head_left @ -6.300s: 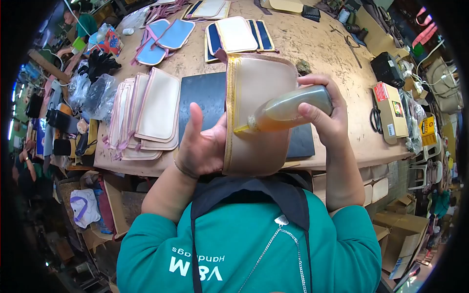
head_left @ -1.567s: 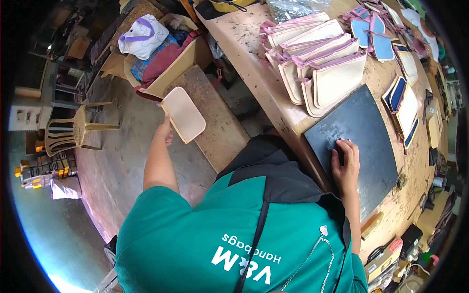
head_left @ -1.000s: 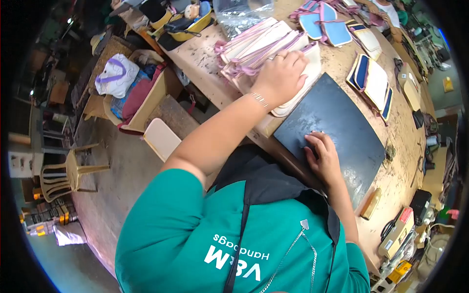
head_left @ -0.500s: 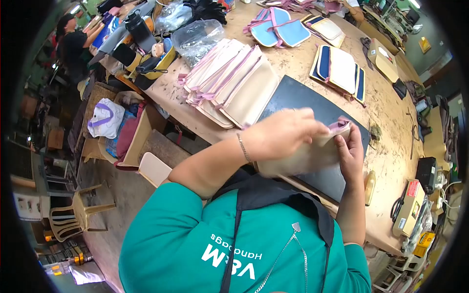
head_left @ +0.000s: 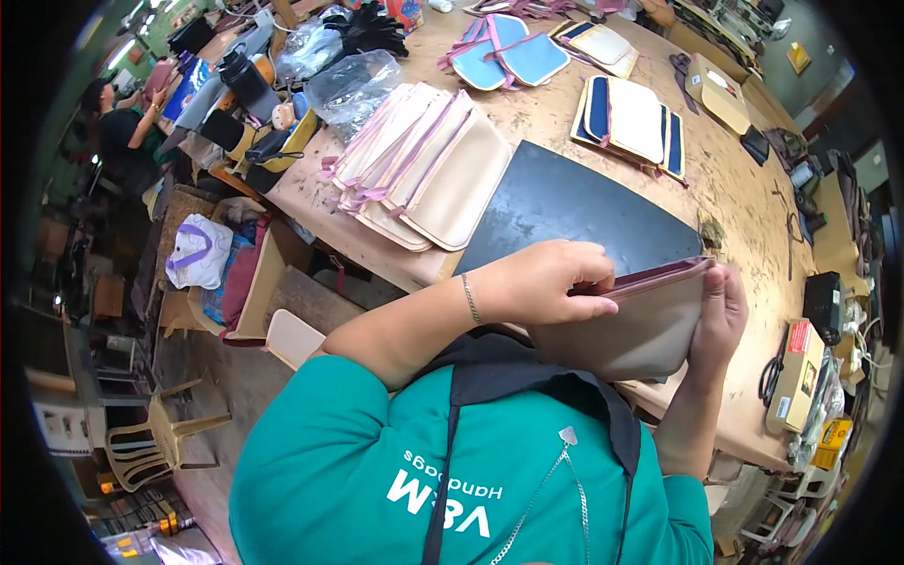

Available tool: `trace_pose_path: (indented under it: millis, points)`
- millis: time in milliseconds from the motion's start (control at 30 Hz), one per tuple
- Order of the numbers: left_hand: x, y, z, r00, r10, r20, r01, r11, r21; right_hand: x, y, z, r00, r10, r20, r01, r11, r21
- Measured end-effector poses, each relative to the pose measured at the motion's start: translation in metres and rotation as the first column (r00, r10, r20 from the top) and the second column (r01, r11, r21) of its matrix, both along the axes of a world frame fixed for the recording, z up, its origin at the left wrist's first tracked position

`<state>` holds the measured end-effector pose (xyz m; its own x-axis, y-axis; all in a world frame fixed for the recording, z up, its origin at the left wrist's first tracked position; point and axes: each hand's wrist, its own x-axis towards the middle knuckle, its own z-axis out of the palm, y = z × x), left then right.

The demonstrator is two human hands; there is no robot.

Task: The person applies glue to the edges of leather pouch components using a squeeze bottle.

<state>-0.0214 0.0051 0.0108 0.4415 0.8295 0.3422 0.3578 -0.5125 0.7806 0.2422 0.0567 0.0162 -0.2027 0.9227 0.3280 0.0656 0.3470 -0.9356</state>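
A beige pouch (head_left: 640,325) with a mauve top edge is held upright in front of my chest. My right hand (head_left: 720,315) grips its right end, thumb near the top corner. My left hand (head_left: 560,282), with a chain bracelet at the wrist, has its fingers curled at the left part of the top edge, closed on it. Part of the pouch's left side is hidden behind this hand. Beyond the pouch lies a dark flat board (head_left: 584,207) on the worktable (head_left: 744,254). A stack of similar beige pieces (head_left: 452,179) with mauve strips lies left of the board.
Light-blue pieces (head_left: 508,52) and navy-and-white pieces (head_left: 631,118) lie farther back. Plastic bags (head_left: 353,89), a dark bottle (head_left: 247,77) and a yellow basket (head_left: 299,141) stand at left. A cardboard box (head_left: 268,282) and plastic chair (head_left: 160,428) are beside the table. Another person (head_left: 127,122) stands far left.
The pouch has swung to the right and is steadier, its mauve edge now stretched out straight. My right hand moved right and slightly down; my left hand shifted slightly down along the edge.
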Motion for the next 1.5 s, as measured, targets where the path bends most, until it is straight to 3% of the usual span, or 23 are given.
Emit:
trace_pose_path:
  millis: [133,200,233,267,300,333,367,400,433,467,533,633,700,733,800,867,933,967,1033,1067,1133,1233,1500]
  points:
    - [0.024,0.007,-0.011,1.000,-0.007,0.028,0.001,0.981,0.196,-0.002,-0.007,-0.003,0.995,0.033,0.093,-0.041,0.995,0.087]
    - [0.026,0.007,-0.006,0.999,0.038,-0.017,-0.036,0.993,0.115,0.005,-0.001,0.003,0.994,0.020,0.104,-0.036,0.987,0.154]
    - [0.021,0.006,0.004,0.998,0.070,-0.004,-0.070,0.996,-0.056,0.022,0.005,0.002,0.997,0.010,0.078,-0.019,0.993,0.119]
    - [0.016,0.006,0.002,0.993,0.104,0.052,-0.094,0.982,-0.166,0.043,0.013,-0.002,0.999,-0.004,0.051,0.000,0.996,0.087]
    - [0.018,0.006,-0.004,0.940,0.188,0.285,-0.136,0.972,-0.194,0.064,0.020,-0.009,0.957,-0.207,0.204,0.176,0.971,0.161]
    - [0.007,0.010,-0.019,0.915,0.258,0.310,-0.150,0.931,-0.332,0.086,0.021,-0.011,0.798,-0.409,0.443,0.370,0.912,0.175]
    - [0.002,0.008,-0.018,0.857,0.343,0.386,-0.161,0.888,-0.431,0.109,0.020,-0.022,0.597,-0.523,0.608,0.413,0.850,0.326]
    - [-0.003,0.015,-0.026,0.779,0.322,0.539,-0.078,0.902,-0.426,0.126,0.017,-0.032,0.352,-0.608,0.711,0.401,0.785,0.472]
    - [0.002,0.014,-0.015,0.699,0.312,0.644,-0.092,0.932,-0.351,0.135,0.007,-0.034,0.250,-0.503,0.827,0.469,0.810,0.351]
    - [-0.001,0.015,-0.014,0.672,0.341,0.657,-0.085,0.918,-0.389,0.147,0.002,-0.046,0.194,-0.392,0.899,0.517,0.820,0.246]
    - [-0.006,0.016,-0.015,0.634,0.403,0.660,-0.069,0.880,-0.470,0.163,-0.007,-0.075,0.306,-0.244,0.920,0.551,0.834,0.038]
    - [-0.008,0.018,-0.017,0.573,0.375,0.729,0.079,0.860,-0.505,0.161,-0.021,-0.105,0.355,-0.344,0.869,0.499,0.856,0.135]
    - [0.003,0.015,-0.007,0.514,0.332,0.791,0.138,0.878,-0.459,0.162,-0.016,-0.103,0.514,-0.379,0.770,0.612,0.791,-0.019]
    - [0.010,0.014,-0.001,0.482,0.311,0.819,0.165,0.886,-0.433,0.159,-0.014,-0.096,0.581,-0.403,0.707,0.649,0.753,-0.104]
    - [0.018,0.005,0.004,0.598,0.254,0.760,0.118,0.910,-0.397,0.146,-0.014,-0.070,0.838,-0.465,0.286,0.531,0.817,-0.227]
    - [0.021,-0.001,0.002,0.760,0.174,0.626,0.017,0.958,-0.287,0.144,-0.014,-0.039,0.912,-0.384,0.145,0.388,0.922,0.000]
    - [0.024,-0.003,-0.005,0.921,0.108,0.373,-0.088,0.994,-0.070,0.133,-0.022,-0.005,0.914,-0.398,0.078,0.383,0.910,0.157]
    - [0.027,-0.007,-0.003,0.943,0.127,0.308,-0.115,0.992,-0.056,0.123,-0.029,0.012,0.919,-0.393,-0.038,0.394,0.909,0.134]
    - [0.036,-0.012,0.004,0.960,0.142,0.241,-0.141,0.990,-0.023,0.106,-0.036,0.028,0.953,-0.206,-0.222,0.262,0.929,0.260]
    - [0.037,-0.007,-0.002,0.973,0.117,0.198,-0.138,0.986,0.096,0.097,-0.039,0.034,0.949,-0.100,-0.300,0.202,0.922,0.331]
    - [0.042,-0.003,-0.008,0.974,0.147,0.171,-0.185,0.954,0.236,0.076,-0.049,0.041,0.964,-0.075,-0.257,0.161,0.929,0.332]
    - [0.043,-0.008,-0.008,0.966,0.170,0.194,-0.213,0.950,0.227,0.055,-0.063,0.049,0.995,-0.040,-0.096,0.068,0.948,0.312]
    - [0.038,-0.008,-0.011,0.967,0.189,0.173,-0.228,0.941,0.248,0.045,-0.063,0.045,0.998,0.050,-0.035,-0.033,0.928,0.372]
